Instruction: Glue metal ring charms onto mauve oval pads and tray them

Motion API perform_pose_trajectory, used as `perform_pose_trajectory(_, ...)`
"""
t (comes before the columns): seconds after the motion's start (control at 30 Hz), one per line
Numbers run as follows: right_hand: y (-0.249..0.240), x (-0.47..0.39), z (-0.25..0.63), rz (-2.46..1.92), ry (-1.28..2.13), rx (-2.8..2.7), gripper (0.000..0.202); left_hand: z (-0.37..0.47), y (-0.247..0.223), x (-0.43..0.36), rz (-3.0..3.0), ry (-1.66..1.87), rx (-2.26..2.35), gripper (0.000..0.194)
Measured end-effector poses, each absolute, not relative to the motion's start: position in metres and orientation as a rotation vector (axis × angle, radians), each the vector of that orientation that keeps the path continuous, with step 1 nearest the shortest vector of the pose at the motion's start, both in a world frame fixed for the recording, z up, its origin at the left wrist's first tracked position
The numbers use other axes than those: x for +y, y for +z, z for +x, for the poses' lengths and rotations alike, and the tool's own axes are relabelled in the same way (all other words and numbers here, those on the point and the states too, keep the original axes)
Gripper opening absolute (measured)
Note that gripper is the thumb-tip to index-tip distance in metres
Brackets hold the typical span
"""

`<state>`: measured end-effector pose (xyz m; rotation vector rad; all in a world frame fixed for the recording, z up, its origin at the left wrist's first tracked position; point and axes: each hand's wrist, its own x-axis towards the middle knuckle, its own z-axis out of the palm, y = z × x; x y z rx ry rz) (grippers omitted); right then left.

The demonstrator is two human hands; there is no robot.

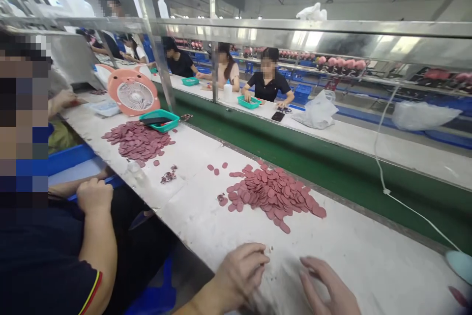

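Observation:
My left hand (241,273) is over the white tabletop at the bottom centre, fingers loosely bent with gaps between them, and no held thing shows. Its lower part is blurred. A few tiny pale crumbs (272,249) lie by its fingertips. To the right, my right hand (330,288) has thumb and forefinger apart, with nothing between them. Beyond both hands spreads a heap of flat, oval, dusky-red pieces (275,189). A small patterned cluster (221,199) lies at the heap's left edge.
A co-worker's arm (98,236) is close on the left. Up the table are a second heap of ovals (136,140), a green basket (165,121) with a dark phone on it, and a pink fan (132,91). A green belt (258,143) runs behind. A cord (416,212) hangs at right.

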<state>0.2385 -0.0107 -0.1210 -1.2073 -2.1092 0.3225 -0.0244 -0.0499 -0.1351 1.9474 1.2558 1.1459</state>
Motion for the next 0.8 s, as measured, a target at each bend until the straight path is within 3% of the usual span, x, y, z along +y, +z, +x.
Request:
perform_pose_trajectory(0.27,-0.127,0.055,0.176,-1.137,0.429,-2.32,0.065,-0.023,-0.131,-0.037,2.121,1.046,1.326,0.032)
perform_pose_trajectory(0.6,-0.143,0.034,0.208,-1.158,0.484,-2.267,0.06,-0.017,-0.124,0.024,2.429,0.855,1.21,0.032)
perform_pose_trajectory(0.8,-0.15,0.032,0.24,-1.285,0.388,-2.015,0.052,0.005,-0.126,0.042,2.51,0.735,1.13,0.065)
